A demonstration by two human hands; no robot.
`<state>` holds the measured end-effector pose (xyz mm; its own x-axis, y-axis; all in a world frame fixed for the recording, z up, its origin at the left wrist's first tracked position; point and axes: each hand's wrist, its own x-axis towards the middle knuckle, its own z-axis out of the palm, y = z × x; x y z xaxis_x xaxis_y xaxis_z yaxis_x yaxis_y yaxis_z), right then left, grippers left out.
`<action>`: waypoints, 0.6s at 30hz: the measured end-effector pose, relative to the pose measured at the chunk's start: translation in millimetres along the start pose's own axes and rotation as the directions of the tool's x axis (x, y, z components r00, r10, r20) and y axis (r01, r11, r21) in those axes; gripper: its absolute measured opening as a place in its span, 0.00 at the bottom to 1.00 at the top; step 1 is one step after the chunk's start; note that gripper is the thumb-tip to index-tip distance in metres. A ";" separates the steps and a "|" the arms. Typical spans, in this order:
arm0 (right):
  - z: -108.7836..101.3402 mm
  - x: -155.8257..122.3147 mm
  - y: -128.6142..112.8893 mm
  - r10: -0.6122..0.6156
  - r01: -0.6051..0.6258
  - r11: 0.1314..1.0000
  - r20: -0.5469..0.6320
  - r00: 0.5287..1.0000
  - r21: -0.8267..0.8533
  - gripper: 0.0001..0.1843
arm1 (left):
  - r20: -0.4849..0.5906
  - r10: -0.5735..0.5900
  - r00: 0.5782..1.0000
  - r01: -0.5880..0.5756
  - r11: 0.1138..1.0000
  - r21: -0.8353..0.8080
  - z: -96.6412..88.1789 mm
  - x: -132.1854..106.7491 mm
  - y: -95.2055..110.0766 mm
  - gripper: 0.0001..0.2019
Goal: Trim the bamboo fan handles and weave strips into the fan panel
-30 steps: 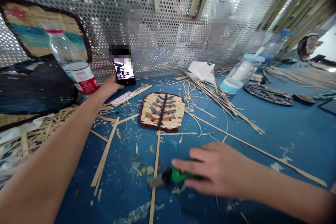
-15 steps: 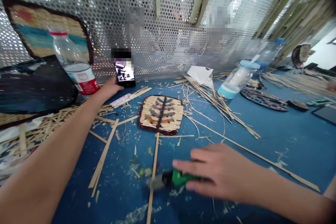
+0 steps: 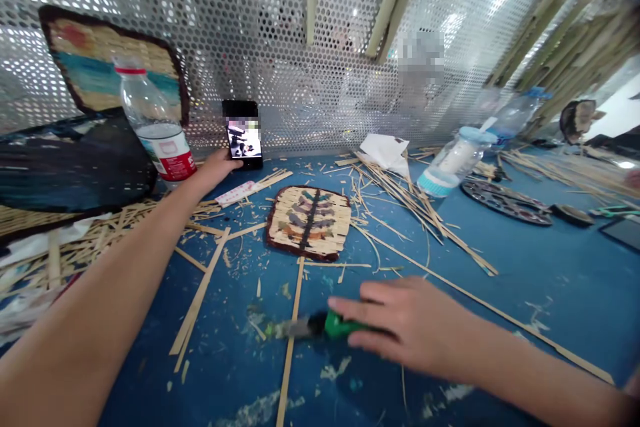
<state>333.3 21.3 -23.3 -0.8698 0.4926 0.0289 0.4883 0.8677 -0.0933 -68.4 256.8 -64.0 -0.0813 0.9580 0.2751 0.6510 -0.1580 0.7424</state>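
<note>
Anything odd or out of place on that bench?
Mess, mainly: loose strips and chips litter the blue tabletop, and pale smears mark it near the green-handled tool. Looks untidy; nothing obviously broken.

Phone [image 3: 245, 140]: dark body, screen lit and turned to the viewer, standing near upright at the far side of the blue surface [image 3: 450, 310]. Green-handled tool [image 3: 338, 325]: black collar, greyish blade blurred, pointing left and lying crosswise over the strip [image 3: 287, 377]; contact indeterminable. Strip: pale, narrow, straight, running lengthwise toward the near edge of view.
</note>
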 end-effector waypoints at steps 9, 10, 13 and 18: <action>-3.3 -3.4 -12.3 -0.060 0.060 0.998 -0.036 0.998 -0.007 0.22 | -0.046 -0.036 0.998 0.038 0.999 0.037 2.3 -4.7 6.0 0.17; -2.9 -2.1 -7.1 -0.022 0.021 0.999 -0.046 0.999 -0.025 0.22 | -0.058 -0.039 0.998 0.042 0.998 0.048 3.0 -5.0 6.4 0.17; -4.5 0.8 5.9 0.094 -0.104 0.990 -0.102 0.990 -0.093 0.22 | -0.108 -0.023 0.994 0.033 0.995 0.095 5.9 -5.8 8.3 0.17; -7.9 0.0 -7.4 -0.143 0.144 0.988 -0.018 0.990 0.059 0.23 | -0.108 0.070 0.992 -0.056 0.990 0.126 10.7 -7.7 12.0 0.20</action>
<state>330.2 15.4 -14.7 -0.9294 0.3642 0.0596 0.3526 0.9241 -0.1472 -52.0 250.1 -63.8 -0.1163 0.9132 0.3905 0.7443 -0.1802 0.6431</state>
